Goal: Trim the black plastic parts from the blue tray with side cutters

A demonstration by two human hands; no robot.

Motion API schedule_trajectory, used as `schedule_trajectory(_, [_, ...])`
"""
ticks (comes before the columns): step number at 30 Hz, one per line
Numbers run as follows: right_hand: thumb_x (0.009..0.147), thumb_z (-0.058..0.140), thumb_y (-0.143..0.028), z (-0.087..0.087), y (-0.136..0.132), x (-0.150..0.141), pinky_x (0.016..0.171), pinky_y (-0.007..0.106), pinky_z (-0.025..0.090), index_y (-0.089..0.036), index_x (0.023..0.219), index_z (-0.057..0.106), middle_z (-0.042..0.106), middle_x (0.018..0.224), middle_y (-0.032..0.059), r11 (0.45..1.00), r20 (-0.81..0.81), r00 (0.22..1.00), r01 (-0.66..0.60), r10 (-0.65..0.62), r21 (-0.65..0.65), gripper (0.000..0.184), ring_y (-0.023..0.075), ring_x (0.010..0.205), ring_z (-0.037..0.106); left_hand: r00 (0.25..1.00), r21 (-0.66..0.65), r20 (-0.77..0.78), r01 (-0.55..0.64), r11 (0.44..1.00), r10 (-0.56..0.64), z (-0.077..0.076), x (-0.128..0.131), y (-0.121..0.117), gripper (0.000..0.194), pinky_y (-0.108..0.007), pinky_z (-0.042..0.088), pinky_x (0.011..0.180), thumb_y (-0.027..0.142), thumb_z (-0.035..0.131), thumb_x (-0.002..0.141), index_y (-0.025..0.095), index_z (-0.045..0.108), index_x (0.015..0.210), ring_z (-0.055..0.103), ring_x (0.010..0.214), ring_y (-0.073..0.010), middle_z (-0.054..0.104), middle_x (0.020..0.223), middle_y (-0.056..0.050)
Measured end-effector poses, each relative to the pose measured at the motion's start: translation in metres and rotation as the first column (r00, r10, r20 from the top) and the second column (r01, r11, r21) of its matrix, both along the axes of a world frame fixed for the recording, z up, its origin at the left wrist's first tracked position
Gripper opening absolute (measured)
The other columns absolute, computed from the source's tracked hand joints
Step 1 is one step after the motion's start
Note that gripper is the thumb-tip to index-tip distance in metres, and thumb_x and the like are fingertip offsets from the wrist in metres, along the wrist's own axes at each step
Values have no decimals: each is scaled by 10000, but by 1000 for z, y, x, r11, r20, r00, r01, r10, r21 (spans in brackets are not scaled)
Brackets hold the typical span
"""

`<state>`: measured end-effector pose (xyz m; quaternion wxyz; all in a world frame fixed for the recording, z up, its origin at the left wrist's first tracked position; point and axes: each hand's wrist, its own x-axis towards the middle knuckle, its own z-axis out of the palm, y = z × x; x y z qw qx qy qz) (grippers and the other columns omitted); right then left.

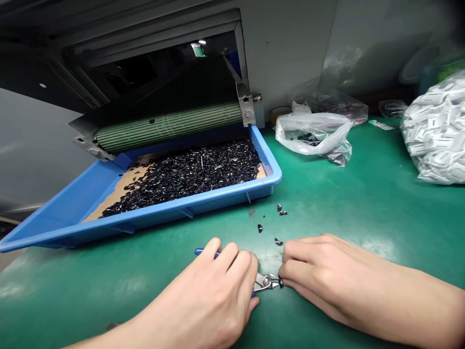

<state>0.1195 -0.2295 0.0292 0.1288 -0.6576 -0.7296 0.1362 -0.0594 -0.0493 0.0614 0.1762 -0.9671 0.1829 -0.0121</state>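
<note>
My left hand [214,291] is closed around small cutting pliers [267,281] with blue handles; the metal jaws point right. My right hand [323,271] pinches a tiny black part [281,281] and holds it at the plier jaws. Both hands rest low over the green mat [363,208]. A few small black pieces [280,210] lie loose on the mat just beyond my fingers. Behind them a blue tray [218,198] holds a heap of several small black parts on cardboard.
A green ribbed conveyor roller [167,127] of a grey machine overhangs the tray's back. A clear plastic bag [312,133] with a few black parts lies at the back right. A large bag of white parts [436,131] sits at the far right.
</note>
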Motion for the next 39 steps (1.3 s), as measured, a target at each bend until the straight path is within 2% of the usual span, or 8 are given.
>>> schedule_trajectory(4, [994,579,-91,-4,0,-4,681,323,395,-215,913,579,599,901,-6,1000,-34,999,11,-11,-3,148,177,760,567,997,55,-4,71,996,-71,0,2,2,371,-450,375,648,274,364,1103,136,709,1099,589,874,-286,649,1034,-104])
schedule_trajectory(11, [1047,527,-149,-2,3,4,660,293,412,-217,896,639,627,876,-2,999,-136,990,41,-45,-29,200,165,744,599,991,-5,-2,135,991,-135,-4,8,8,228,-408,361,551,266,533,1048,155,672,905,504,678,-243,555,808,-55])
schedule_trajectory(14, [1058,524,-192,-7,10,26,687,291,436,-199,916,689,642,872,14,983,-179,974,156,-137,98,217,169,767,618,994,-26,3,110,994,-110,-7,7,7,233,-402,390,549,260,507,1055,136,664,937,504,680,-240,561,821,-61])
schedule_trajectory(19, [1035,611,-244,-27,25,52,720,317,470,-154,1123,744,684,930,51,873,-189,920,386,-342,298,183,193,796,647,1000,-158,-9,0,987,-1,-11,2,14,291,-407,465,635,271,396,1084,104,635,1085,511,732,-240,570,894,-69])
schedule_trajectory(24, [1041,574,-212,-27,29,51,752,350,486,-166,1009,778,697,989,75,901,-123,936,351,-330,256,212,223,846,668,994,-161,-11,-105,981,105,-13,-2,21,265,-417,452,671,267,412,1073,109,608,1156,499,755,-247,572,921,-68])
schedule_trajectory(29, [1027,587,-190,-12,18,47,760,305,492,-195,1041,791,711,981,48,973,-250,960,169,-127,156,205,188,841,668,983,-202,-41,-183,962,178,-19,-1,21,306,-429,435,730,309,396,1085,114,585,1227,511,821,-255,580,995,-85])
schedule_trajectory(32, [1035,579,-189,-10,15,42,805,293,488,-196,1088,786,725,1012,46,985,-311,949,94,-45,146,214,183,889,675,980,-240,-41,-200,950,196,-23,4,20,327,-429,417,741,336,369,1094,131,579,1240,499,830,-254,574,998,-79])
schedule_trajectory(39, [1013,640,-229,-8,16,36,751,293,460,-169,1006,763,712,924,45,979,-291,946,177,-141,101,138,185,836,654,975,-241,-17,-218,946,221,-27,16,13,316,-438,418,758,327,371,1083,140,598,1196,507,856,-264,585,1003,-81])
